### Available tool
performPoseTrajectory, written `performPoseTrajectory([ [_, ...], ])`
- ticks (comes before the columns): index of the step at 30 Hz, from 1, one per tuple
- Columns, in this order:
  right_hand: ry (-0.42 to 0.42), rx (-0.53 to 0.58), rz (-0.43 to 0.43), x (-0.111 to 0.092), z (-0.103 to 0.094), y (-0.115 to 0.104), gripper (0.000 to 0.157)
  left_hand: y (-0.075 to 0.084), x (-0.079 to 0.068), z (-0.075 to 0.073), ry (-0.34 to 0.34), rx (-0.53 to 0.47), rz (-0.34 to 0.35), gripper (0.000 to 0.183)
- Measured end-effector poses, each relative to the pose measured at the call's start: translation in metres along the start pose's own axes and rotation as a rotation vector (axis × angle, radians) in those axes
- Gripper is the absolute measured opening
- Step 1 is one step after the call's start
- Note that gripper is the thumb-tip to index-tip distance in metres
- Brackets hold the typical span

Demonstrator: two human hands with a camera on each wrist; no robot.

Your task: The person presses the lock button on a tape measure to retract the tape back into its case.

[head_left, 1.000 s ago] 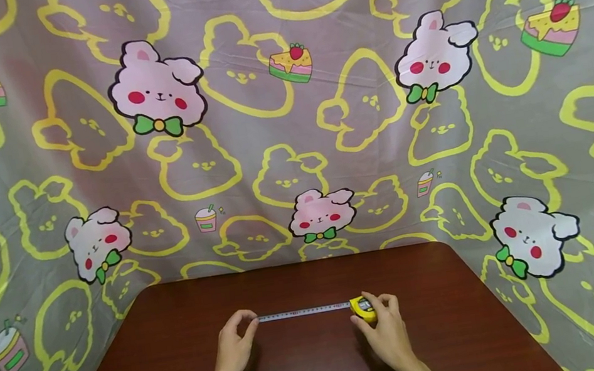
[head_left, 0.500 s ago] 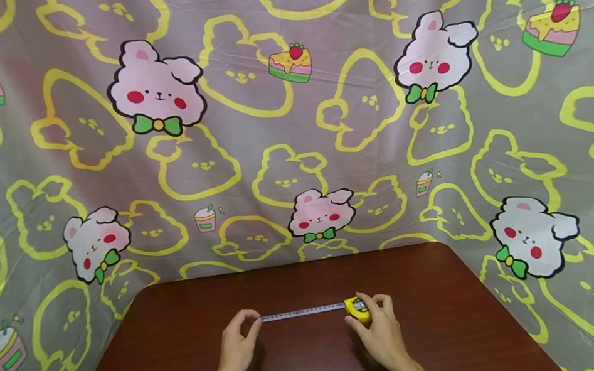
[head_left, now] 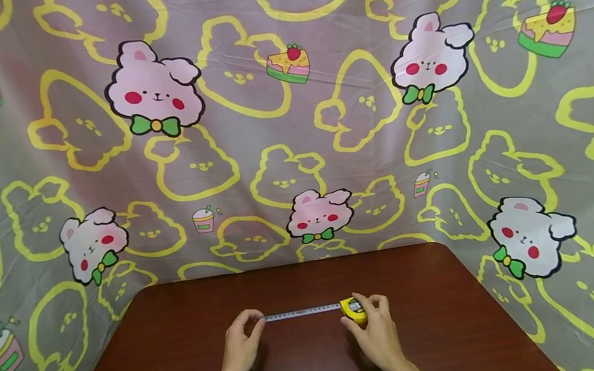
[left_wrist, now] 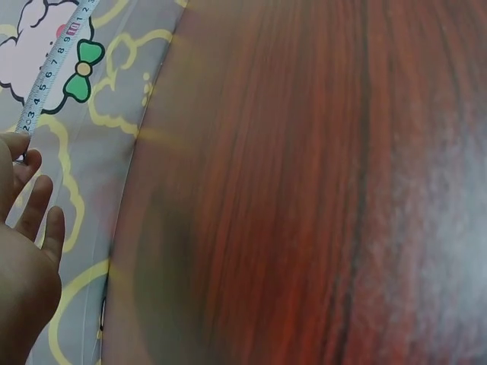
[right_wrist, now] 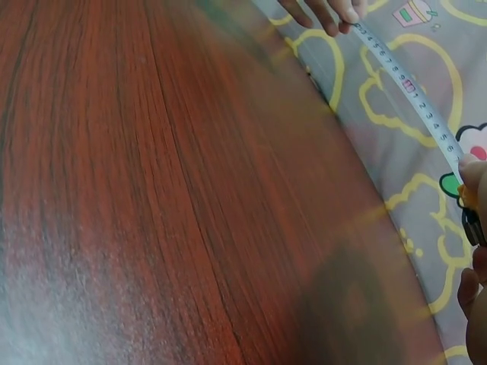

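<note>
A yellow tape measure [head_left: 351,313] is held in my right hand [head_left: 379,333], the thumb on its near side and the fingers over the far side. Its pale blade [head_left: 305,312] runs out leftward to my left hand [head_left: 241,344], which pinches the free end between thumb and index finger. Blade and case are raised over the brown table [head_left: 305,362]. In the left wrist view the blade [left_wrist: 52,68] shows its numbers, and the other fingers of the left hand [left_wrist: 27,262] are spread. The right wrist view has the blade [right_wrist: 415,95] slightly bowed; the right hand [right_wrist: 479,304] covers most of the case.
Behind the table and along both sides hangs a grey curtain [head_left: 266,126] printed with yellow outlines, white bunnies, cakes and cups. The table's far edge [head_left: 291,265] meets the curtain, and its far corners are rounded. Faint hand shadows fall on the wood.
My hands have come closer together, the right one moving left with the tape measure case and the left one slightly right. The exposed blade between them has become shorter.
</note>
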State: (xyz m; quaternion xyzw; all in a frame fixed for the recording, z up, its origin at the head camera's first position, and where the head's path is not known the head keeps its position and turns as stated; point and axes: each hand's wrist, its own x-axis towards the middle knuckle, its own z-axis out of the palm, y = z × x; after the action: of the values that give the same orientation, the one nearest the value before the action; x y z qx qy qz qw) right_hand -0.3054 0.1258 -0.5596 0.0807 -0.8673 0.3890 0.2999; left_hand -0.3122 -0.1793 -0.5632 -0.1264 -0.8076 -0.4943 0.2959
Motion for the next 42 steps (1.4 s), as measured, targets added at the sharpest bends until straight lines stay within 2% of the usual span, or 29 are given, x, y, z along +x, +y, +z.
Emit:
performPoseTrajectory([
  [6, 0.034, -0.016, -0.028, -0.002, 0.002, -0.003, 0.057, 0.002, 0.002, 0.005, -0.002, -0.007, 0.007, 0.011],
  [13, 0.000, -0.021, 0.002, -0.002, 0.005, -0.007, 0.058, 0.005, 0.005, 0.010, -0.019, -0.010, 0.034, 0.010],
  [27, 0.000, -0.009, 0.039, -0.004, 0.013, -0.017, 0.056, 0.005, 0.006, 0.021, -0.025, -0.044, 0.023, 0.011],
  [34, 0.014, -0.014, 0.011, -0.006, 0.016, -0.021, 0.057, 0.006, 0.006, 0.026, -0.022, -0.063, 0.017, 0.013],
  [42, -0.020, -0.009, 0.036, -0.006, 0.020, -0.027, 0.057, 0.012, 0.007, 0.030, -0.038, -0.072, 0.026, 0.012],
])
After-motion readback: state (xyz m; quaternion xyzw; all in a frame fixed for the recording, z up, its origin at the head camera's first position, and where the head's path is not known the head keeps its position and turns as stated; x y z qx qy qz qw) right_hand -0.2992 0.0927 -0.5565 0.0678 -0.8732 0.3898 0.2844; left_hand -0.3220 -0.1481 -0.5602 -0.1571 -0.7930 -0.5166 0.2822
